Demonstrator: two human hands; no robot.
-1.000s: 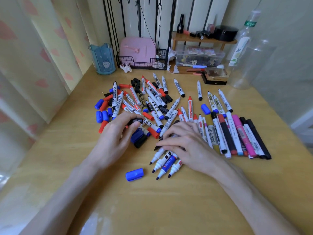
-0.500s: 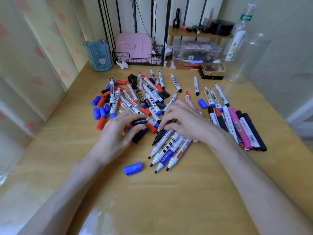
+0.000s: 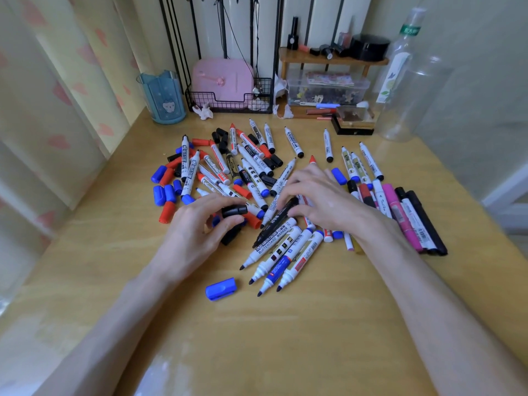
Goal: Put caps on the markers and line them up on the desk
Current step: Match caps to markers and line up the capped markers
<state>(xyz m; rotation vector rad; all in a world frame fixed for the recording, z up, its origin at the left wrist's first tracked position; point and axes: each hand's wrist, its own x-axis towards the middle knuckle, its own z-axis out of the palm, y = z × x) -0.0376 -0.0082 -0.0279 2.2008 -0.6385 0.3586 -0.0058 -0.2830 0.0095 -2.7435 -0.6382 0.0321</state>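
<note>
A jumble of uncapped whiteboard markers (image 3: 248, 164) and loose red, blue and black caps covers the middle of the wooden desk (image 3: 257, 338). My left hand (image 3: 197, 232) pinches a black cap (image 3: 234, 210) between thumb and fingers. My right hand (image 3: 323, 204) grips a black marker (image 3: 275, 221) whose tip points down-left toward that cap. Just below lie several uncapped white markers (image 3: 281, 258) side by side, tips toward me. A lone blue cap (image 3: 220, 288) rests nearer to me. A row of capped markers (image 3: 411, 218) lies at the right.
At the back stand a blue cup (image 3: 164, 95), a wire basket (image 3: 228, 102) with a pink case, a small wooden shelf (image 3: 331, 60) over a clear box, and clear plastic bottles (image 3: 405, 90). A curtain hangs at the left.
My right hand moved up off the uncapped white markers and picked up the black marker. My left hand lifted the black cap out of the pile.
</note>
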